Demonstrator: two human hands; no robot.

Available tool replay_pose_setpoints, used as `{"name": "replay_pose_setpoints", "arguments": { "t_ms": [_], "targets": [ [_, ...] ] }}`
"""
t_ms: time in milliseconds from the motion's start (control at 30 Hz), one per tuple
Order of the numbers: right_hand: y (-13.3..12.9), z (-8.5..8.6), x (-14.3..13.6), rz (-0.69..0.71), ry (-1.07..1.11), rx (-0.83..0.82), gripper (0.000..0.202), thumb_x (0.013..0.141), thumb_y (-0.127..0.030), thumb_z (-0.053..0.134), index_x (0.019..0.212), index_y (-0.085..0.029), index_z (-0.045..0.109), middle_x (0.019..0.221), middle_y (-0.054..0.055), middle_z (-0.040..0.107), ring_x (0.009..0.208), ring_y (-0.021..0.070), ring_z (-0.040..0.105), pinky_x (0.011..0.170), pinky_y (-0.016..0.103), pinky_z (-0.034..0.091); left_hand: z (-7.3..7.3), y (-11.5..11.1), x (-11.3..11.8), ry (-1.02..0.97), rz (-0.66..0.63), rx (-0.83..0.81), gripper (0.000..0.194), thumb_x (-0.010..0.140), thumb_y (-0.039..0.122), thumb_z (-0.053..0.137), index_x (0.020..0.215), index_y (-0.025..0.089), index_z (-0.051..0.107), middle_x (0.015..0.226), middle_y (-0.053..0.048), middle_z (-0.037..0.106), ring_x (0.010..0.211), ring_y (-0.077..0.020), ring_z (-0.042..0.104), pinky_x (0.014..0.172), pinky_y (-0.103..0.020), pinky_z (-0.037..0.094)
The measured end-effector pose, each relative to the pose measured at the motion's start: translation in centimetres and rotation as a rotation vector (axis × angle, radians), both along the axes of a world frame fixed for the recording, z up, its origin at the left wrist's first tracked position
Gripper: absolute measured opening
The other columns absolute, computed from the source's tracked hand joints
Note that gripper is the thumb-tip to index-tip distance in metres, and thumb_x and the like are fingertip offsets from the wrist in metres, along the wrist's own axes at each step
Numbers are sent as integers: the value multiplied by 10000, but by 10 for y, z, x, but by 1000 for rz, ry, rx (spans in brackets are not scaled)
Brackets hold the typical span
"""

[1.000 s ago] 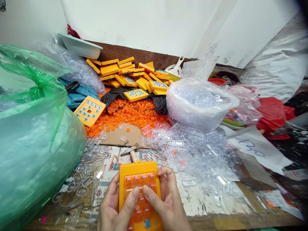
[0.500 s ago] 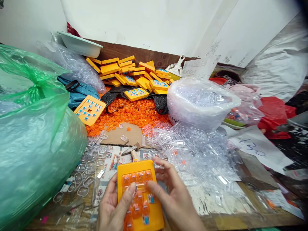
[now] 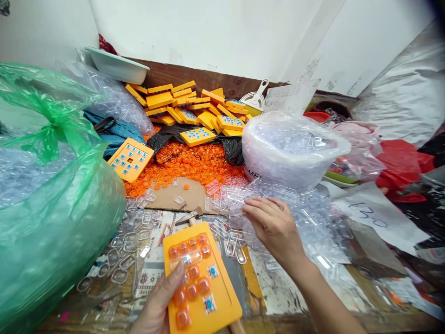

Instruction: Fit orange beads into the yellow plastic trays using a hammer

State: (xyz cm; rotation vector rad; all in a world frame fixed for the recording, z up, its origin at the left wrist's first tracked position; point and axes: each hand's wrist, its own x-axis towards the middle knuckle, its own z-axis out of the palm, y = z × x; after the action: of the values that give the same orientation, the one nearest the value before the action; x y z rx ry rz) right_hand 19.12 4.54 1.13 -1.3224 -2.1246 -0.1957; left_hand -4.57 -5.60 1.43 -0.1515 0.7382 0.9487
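Observation:
My left hand (image 3: 162, 301) grips a yellow plastic keypad-like panel (image 3: 222, 297) by its left side, its thumb pressing on the face. Several translucent orange caps (image 3: 192, 291) sit on the panel, along with a long clear cover (image 3: 191, 256) near the thumb. Two blue-and-white switch-like squares (image 3: 209, 304) show without caps. Over the near edge of a pile of long clear plastic covers (image 3: 306, 222) is my right hand (image 3: 273, 227), fingers stretched out and slightly bent. Its thumb is hidden, and no piece shows clearly in its fingers.
Orange caps (image 3: 181, 160) lie heaped behind a cardboard piece (image 3: 177, 194). Yellow panels (image 3: 194, 109) are stacked at the back. A green bag (image 3: 59, 222) bulges at left, a white bag of clear pieces (image 3: 292, 144) stands at right. Small clear covers (image 3: 120, 276) and a hammer (image 3: 189, 216) lie between.
My right hand has left the panel and moved up and right to the clear covers. The panel has tilted in my left hand, its top leaning left.

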Motion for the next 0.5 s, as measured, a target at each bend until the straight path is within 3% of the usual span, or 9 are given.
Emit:
{"name": "replay_pose_setpoints", "arguments": {
  "t_ms": [100, 267, 333, 400, 500],
  "targets": [
    [-10, 1, -9, 32, 190, -22, 224, 920, -190, 539, 1019, -250, 730, 766, 33, 731, 771, 195, 666, 807, 382, 448, -3, 0, -3, 12, 13, 43, 611, 749, 190, 768, 1320, 141, 556, 1086, -137, 741, 1123, -342, 631, 1005, -460, 488],
    [-47, 7, -37, 205, 521, -326, 229, 930, -210, 532, 1044, -286, 714, 895, 15, 721, 791, 149, 694, 634, 235, 560, -8, -1, -4, 64, -54, 83, 570, 708, 201, 798, 1244, 138, 613, 1112, -159, 727, 1115, -375, 630, 992, -522, 476],
    [-63, 9, -45, 261, 658, -467, 215, 911, -273, 590, 1095, -296, 699, 927, 21, 716, 766, 149, 699, 630, 227, 578, -7, -2, -2, 77, -54, 127, 555, 675, 202, 821, 1198, 140, 646, 1132, -155, 720, 1151, -369, 608, 1014, -491, 461],
    [-77, 10, -50, 232, 903, -587, 188, 848, -355, 678, 1017, -297, 738, 905, 30, 707, 739, 151, 685, 631, 223, 575, -4, -2, -1, 103, -64, 172, 550, 633, 208, 847, 1153, 146, 677, 1104, -141, 733, 1158, -356, 606, 1031, -444, 450],
    [-93, 3, -62, 61, 1231, -664, 116, 759, -373, 770, 853, -304, 776, 749, 11, 684, 629, 130, 646, 567, 204, 551, 0, -1, 3, 173, -102, 256, 532, 565, 249, 879, 1063, 146, 720, 1049, -132, 750, 1097, -364, 640, 1005, -423, 467]
  ]
}}
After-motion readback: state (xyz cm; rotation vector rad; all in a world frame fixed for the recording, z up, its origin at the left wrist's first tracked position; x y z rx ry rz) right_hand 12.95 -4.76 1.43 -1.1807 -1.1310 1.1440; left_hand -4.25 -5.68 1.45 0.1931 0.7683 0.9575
